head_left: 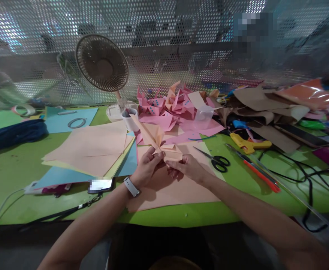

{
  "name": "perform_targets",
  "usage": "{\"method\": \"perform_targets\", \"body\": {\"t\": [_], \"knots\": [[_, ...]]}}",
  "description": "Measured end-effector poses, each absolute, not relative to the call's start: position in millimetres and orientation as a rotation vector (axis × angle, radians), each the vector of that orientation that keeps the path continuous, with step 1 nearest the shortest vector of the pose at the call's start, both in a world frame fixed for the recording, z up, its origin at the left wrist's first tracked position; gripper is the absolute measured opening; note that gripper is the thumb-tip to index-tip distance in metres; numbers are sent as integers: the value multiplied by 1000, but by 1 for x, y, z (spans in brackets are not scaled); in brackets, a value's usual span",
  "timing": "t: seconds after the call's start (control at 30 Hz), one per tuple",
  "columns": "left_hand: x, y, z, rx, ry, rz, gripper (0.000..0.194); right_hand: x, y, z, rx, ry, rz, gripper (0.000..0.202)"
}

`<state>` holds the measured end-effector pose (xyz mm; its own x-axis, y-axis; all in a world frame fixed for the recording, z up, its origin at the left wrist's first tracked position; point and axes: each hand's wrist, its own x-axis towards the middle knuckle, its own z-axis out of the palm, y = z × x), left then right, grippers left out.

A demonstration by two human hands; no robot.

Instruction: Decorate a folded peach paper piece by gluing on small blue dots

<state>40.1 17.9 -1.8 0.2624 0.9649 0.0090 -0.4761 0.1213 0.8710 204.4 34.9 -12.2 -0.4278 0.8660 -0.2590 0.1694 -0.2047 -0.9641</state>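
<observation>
Both of my hands grip a folded piece of peach paper (172, 151) with several creases and pointed flaps, held just above the table. My left hand (148, 165), with a grey watch on its wrist, pinches the paper's left side near a long fold. Fingers of my right hand (188, 167) close on its lower right edge. Beneath them lies a flat peach sheet (164, 193). Black-handled scissors (219, 162) rest to the right, points toward the paper. Part of the fold is hidden behind my fingers.
Stacked peach, yellow and blue sheets (94, 146) lie left, beside a phone (100, 185). A fan (102, 63) and a white cup (130, 120) stand behind. Pink folded paper shapes (164, 105) are piled at the back. A yellow glue gun (248, 143), orange cutter (261, 175) and cables lie right.
</observation>
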Motion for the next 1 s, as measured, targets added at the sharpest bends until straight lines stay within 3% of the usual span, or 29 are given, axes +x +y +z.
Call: {"method": "perform_targets", "body": {"t": [0.17, 0.77, 1.0], "knots": [[41, 18, -1, 899, 661, 1187, 36, 204, 34, -11, -1236, -1530, 1665, 49], [37, 22, -13, 912, 659, 1175, 23, 207, 36, -12, -1212, -1550, 1681, 50], [38, 20, -10, 848, 725, 1200, 44, 205, 33, -6, -1211, -1507, 1722, 51]]}}
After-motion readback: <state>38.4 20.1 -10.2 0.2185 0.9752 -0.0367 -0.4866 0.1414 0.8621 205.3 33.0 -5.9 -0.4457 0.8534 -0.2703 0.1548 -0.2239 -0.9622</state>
